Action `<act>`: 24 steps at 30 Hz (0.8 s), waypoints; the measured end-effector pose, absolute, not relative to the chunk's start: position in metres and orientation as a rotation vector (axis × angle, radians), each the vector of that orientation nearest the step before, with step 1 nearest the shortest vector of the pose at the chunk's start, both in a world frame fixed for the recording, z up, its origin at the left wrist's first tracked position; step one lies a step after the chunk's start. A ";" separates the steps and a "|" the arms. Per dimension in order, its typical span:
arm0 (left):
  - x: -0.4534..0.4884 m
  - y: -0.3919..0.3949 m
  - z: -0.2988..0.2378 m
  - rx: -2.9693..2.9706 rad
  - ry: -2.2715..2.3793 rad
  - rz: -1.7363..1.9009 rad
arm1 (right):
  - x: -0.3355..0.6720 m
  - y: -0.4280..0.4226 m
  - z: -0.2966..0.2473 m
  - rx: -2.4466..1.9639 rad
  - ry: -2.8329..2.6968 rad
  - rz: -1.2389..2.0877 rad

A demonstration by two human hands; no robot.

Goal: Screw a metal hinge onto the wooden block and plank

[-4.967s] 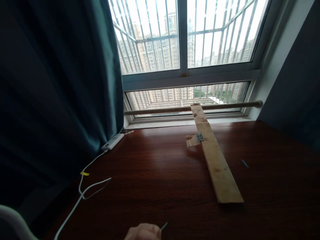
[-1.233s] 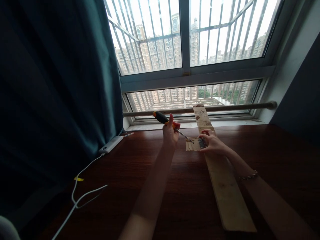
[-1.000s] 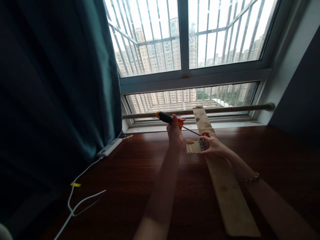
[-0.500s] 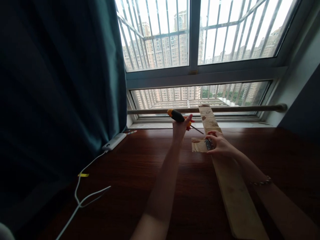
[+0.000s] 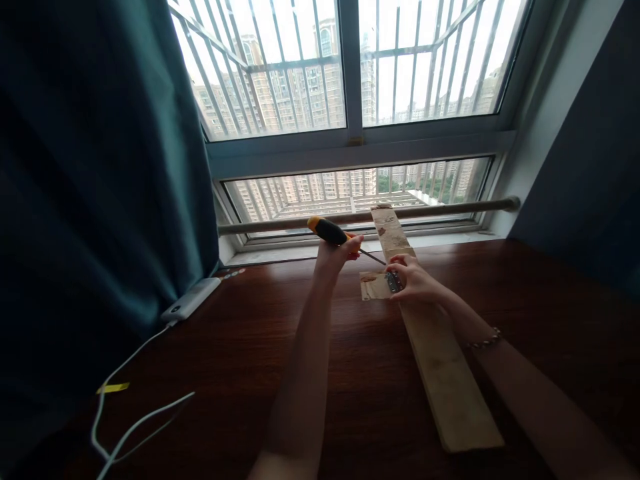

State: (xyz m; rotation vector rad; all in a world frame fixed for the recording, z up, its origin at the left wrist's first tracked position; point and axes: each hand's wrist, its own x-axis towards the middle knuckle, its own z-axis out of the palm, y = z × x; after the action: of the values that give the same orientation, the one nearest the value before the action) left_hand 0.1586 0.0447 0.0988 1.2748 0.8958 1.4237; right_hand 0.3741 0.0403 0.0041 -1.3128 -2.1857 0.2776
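My left hand (image 5: pixel 334 257) grips a screwdriver (image 5: pixel 330 231) with a black and orange handle; its thin shaft slants down to the right toward a small metal hinge (image 5: pixel 393 282). The hinge joins a small wood piece (image 5: pixel 373 287) to a long wooden plank (image 5: pixel 435 347) lying on the dark wooden table (image 5: pixel 260 347). My right hand (image 5: pixel 414 280) presses its curled fingers on the hinge and plank. A bracelet (image 5: pixel 483 342) circles my right wrist.
The plank's far end leans on a horizontal rail (image 5: pixel 450 208) below the barred window (image 5: pixel 350 80). A teal curtain (image 5: pixel 100 167) hangs at the left. A white power bank (image 5: pixel 190 300) with a white cable (image 5: pixel 130 427) lies near the curtain.
Five seconds ago no hands were on the plank. Both hands then reached the hinge, and the screwdriver tip has edged closer to it. The view has shifted sideways.
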 end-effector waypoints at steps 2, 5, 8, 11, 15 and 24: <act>0.159 0.045 0.098 1.272 0.906 1.424 | 0.374 0.040 0.005 -1.306 -2.186 0.281; 0.161 0.046 0.097 1.292 0.913 1.427 | 0.374 0.041 0.005 -1.330 -2.171 0.299; 0.163 0.048 0.095 1.302 0.914 1.400 | 0.375 0.042 0.003 -1.344 -2.163 0.312; 0.165 0.048 0.094 1.305 0.923 1.382 | 0.375 0.043 0.003 -1.326 -2.160 0.318; 0.167 0.047 0.093 1.318 0.898 1.363 | 0.374 0.043 0.004 -1.309 -2.152 0.343; 0.175 0.047 0.089 1.388 0.905 1.331 | 0.375 0.043 0.003 -1.346 -2.155 0.334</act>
State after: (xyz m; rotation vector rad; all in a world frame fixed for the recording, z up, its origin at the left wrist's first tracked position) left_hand 0.1749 0.0471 0.0886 1.3879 0.9049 1.3310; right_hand 0.3747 0.0431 0.0026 -1.3457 -2.1554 0.3339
